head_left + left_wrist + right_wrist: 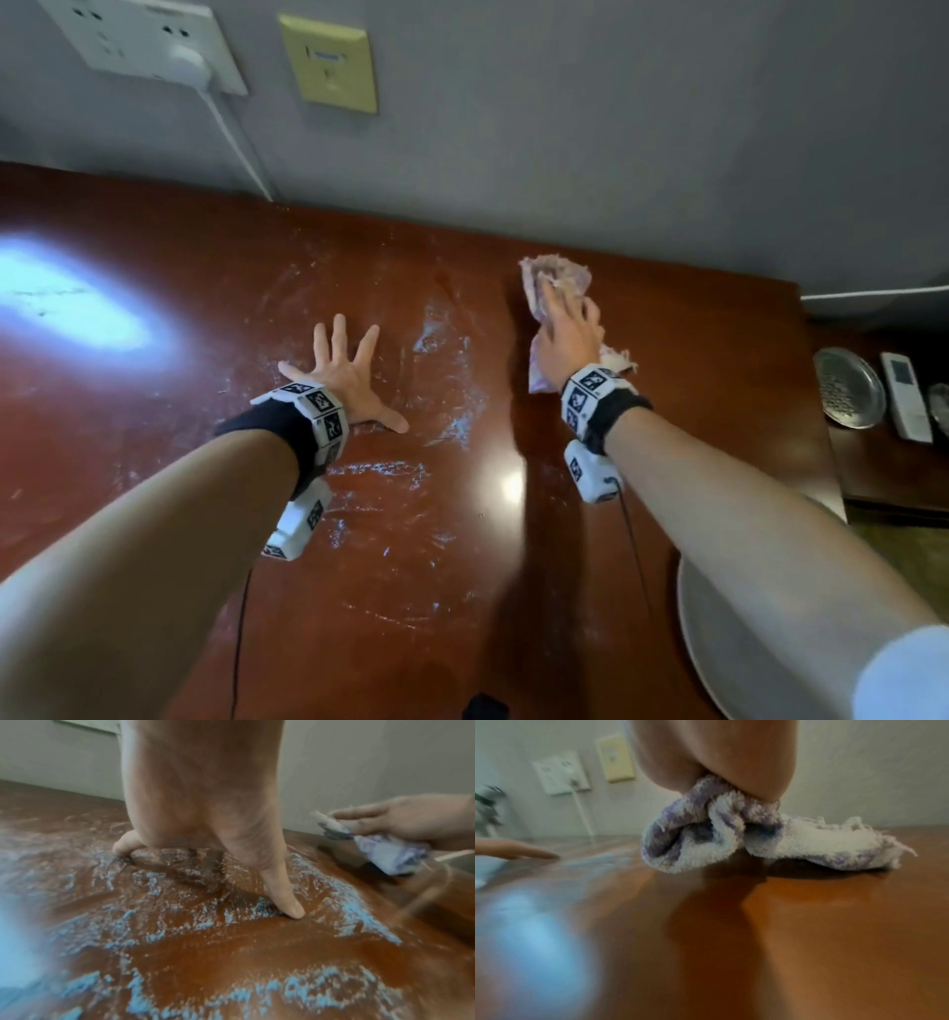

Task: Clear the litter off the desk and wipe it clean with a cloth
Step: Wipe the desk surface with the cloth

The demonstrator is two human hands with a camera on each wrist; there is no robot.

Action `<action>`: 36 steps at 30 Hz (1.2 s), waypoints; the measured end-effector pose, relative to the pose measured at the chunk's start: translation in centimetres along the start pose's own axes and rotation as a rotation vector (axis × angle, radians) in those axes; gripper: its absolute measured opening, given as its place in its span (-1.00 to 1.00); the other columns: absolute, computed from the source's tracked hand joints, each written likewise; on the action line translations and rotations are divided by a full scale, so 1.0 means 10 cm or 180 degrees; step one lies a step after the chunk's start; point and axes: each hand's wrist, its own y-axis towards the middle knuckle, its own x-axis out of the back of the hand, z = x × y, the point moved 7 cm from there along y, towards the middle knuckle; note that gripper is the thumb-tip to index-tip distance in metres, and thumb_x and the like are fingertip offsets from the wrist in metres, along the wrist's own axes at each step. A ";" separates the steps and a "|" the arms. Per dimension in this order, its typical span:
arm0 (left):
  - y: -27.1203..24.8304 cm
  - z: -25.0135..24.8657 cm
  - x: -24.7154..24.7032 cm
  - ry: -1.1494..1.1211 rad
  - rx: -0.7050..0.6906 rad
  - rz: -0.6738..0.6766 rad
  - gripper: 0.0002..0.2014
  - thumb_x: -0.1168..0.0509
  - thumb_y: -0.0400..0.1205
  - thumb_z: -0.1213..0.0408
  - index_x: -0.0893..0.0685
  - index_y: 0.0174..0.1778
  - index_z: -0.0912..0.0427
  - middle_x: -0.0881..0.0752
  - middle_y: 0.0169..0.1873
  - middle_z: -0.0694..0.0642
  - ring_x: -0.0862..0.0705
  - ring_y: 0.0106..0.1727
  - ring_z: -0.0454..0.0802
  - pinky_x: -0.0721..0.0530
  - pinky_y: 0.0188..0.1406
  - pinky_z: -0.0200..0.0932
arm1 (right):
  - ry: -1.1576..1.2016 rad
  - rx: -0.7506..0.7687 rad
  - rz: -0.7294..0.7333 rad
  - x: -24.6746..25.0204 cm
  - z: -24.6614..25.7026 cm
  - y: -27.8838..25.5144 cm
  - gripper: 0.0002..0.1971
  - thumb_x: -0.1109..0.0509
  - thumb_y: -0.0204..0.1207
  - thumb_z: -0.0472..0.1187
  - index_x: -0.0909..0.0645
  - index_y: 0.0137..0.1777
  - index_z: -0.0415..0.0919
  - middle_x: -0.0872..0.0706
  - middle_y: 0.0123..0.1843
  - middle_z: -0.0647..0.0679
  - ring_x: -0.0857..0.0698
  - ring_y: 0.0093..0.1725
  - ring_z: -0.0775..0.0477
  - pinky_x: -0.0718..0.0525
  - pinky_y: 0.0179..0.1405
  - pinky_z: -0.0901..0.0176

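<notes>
Two hands are being held on the red-brown worktop [154,401]. The left hand [345,371] is being pressed flat near the middle, its fingers [339,336] spread and straight, grasping nothing; in the left wrist view the thumb tip is touching the wood amid pale streaks of residue [359,914]. More of that whitish smear [452,370] is lying between the two hands and nearer the front edge.

The cloth [557,288], white with purple patches and frayed at its border, is being pressed to the worktop at the far right, close to the grey wall [616,128]. The right hand [567,342] is being laid over it, with its fingers [552,300] stretched across the top; in the right wrist view the bunched cloth [706,833] is being squeezed under the palm, though it cannot be told for sure whether the fingers are curling round it. The wood to the near side of the cloth is showing glossy and free of streaks.

On the wall, a white socket plate [138,41] with a plugged-in charger and a cable, and a yellowish plate [331,64], are being shown. Past the right end of the worktop, a metal dish [847,388] and a white remote [906,403] are lying on a lower surface. A pale round plate [719,642] is being partly hidden by the right forearm.
</notes>
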 end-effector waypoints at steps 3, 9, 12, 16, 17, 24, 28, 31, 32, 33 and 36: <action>0.04 0.01 0.00 -0.0029 -0.0009 0.0049 0.49 -0.55 0.09 -0.45 0.43 0.66 -0.24 0.55 0.63 0.09 0.46 0.68 0.21 0.02 0.47 0.72 | -0.0500 -0.0436 0.0359 -0.04 -0.53 0.30 -0.32 -0.19 0.60 -0.24 -0.09 0.71 0.05 -0.01 0.75 0.01 -0.06 0.64 -0.28 -0.15 0.61 -0.21; 0.08 0.02 0.02 0.0066 -0.0066 0.0076 0.44 -0.50 0.11 -0.51 0.43 0.64 -0.29 0.54 0.64 0.06 0.44 0.68 0.23 0.00 0.46 0.72 | -0.0617 0.0196 0.0597 -0.46 0.09 0.24 -0.35 -0.14 0.63 -0.32 -0.14 0.69 0.11 0.04 0.75 0.06 0.09 0.67 -0.33 -0.06 0.60 -0.43; 0.12 0.11 0.19 0.0110 -0.0128 -0.0050 0.38 -0.48 0.17 -0.50 0.39 0.66 -0.30 0.49 0.66 -0.04 0.41 0.69 0.20 0.02 0.47 0.71 | -0.0523 0.0965 0.0882 -0.70 0.65 -0.14 -0.34 -0.11 0.66 -0.35 -0.11 0.70 0.13 0.07 0.76 0.08 0.15 0.68 -0.29 0.04 0.62 -0.44; 0.20 0.21 0.28 -0.0032 0.0005 -0.0079 0.37 -0.53 0.18 -0.43 0.37 0.66 -0.33 0.49 0.66 -0.04 0.39 0.70 0.21 -0.02 0.46 0.73 | -0.0219 0.1175 0.0909 -0.71 0.72 -0.09 -0.30 -0.12 0.64 -0.39 -0.09 0.71 0.13 0.02 0.75 0.08 0.04 0.65 -0.19 -0.01 0.66 -0.33; 0.22 0.23 0.26 -0.0118 0.0031 -0.0049 0.37 -0.55 0.18 -0.42 0.35 0.66 -0.35 0.49 0.66 -0.05 0.39 0.70 0.21 -0.04 0.45 0.74 | -0.0179 0.1063 0.0776 -0.67 0.62 0.11 -0.30 -0.13 0.61 -0.42 -0.16 0.70 0.10 -0.04 0.74 0.07 -0.02 0.63 -0.18 -0.07 0.65 -0.29; 0.30 0.24 0.22 -0.0160 0.0089 0.0025 0.38 -0.55 0.16 -0.43 0.38 0.63 -0.41 0.50 0.65 -0.08 0.41 0.69 0.20 -0.09 0.43 0.74 | -0.0784 0.0586 0.0753 -0.44 0.52 1.06 -0.35 -0.10 0.65 -0.31 -0.08 0.71 0.07 -0.03 0.75 0.00 -0.08 0.61 -0.38 -0.12 0.60 -0.21; 0.30 0.25 0.22 -0.0065 0.0082 -0.0024 0.39 -0.54 0.14 -0.45 0.38 0.64 -0.39 0.49 0.65 -0.07 0.40 0.69 0.22 -0.13 0.41 0.75 | -0.0701 0.1111 0.0873 -0.70 1.01 0.87 -0.25 -0.11 0.57 -0.43 -0.17 0.66 0.26 -0.03 0.75 0.11 0.04 0.66 -0.35 0.01 0.61 -0.43; 0.29 0.24 0.23 -0.0050 0.0079 -0.0020 0.39 -0.53 0.14 -0.46 0.38 0.64 -0.39 0.47 0.66 -0.07 0.39 0.70 0.22 -0.16 0.40 0.74 | -0.0812 0.1883 0.1082 -0.84 1.23 0.42 -0.18 -0.12 0.49 -0.49 -0.18 0.66 0.26 -0.01 0.74 0.16 0.09 0.69 -0.27 0.10 0.56 -0.54; 0.29 0.24 0.24 -0.0063 0.0075 -0.0014 0.39 -0.53 0.14 -0.46 0.37 0.64 -0.39 0.47 0.66 -0.07 0.39 0.69 0.23 -0.16 0.40 0.74 | -0.0832 0.2096 0.1208 -0.87 1.24 0.25 -0.19 -0.13 0.50 -0.50 -0.19 0.66 0.23 0.01 0.74 0.16 0.11 0.69 -0.24 0.14 0.55 -0.54; 0.29 0.24 0.24 -0.0082 0.0074 -0.0009 0.39 -0.54 0.14 -0.45 0.37 0.64 -0.39 0.47 0.66 -0.07 0.39 0.69 0.23 -0.15 0.41 0.74 | -0.0849 0.2251 0.1353 -0.90 1.22 0.07 -0.20 -0.13 0.51 -0.50 -0.19 0.66 0.20 0.03 0.74 0.15 0.13 0.69 -0.21 0.17 0.55 -0.53; 0.28 0.24 0.25 -0.0107 0.0093 -0.0004 0.39 -0.56 0.15 -0.42 0.36 0.64 -0.38 0.47 0.66 -0.07 0.39 0.69 0.22 -0.13 0.41 0.74 | -0.0737 0.2443 0.1619 -0.94 1.08 -0.24 -0.24 -0.15 0.57 -0.45 -0.13 0.69 0.16 0.02 0.75 0.12 0.12 0.68 -0.16 0.09 0.58 -0.48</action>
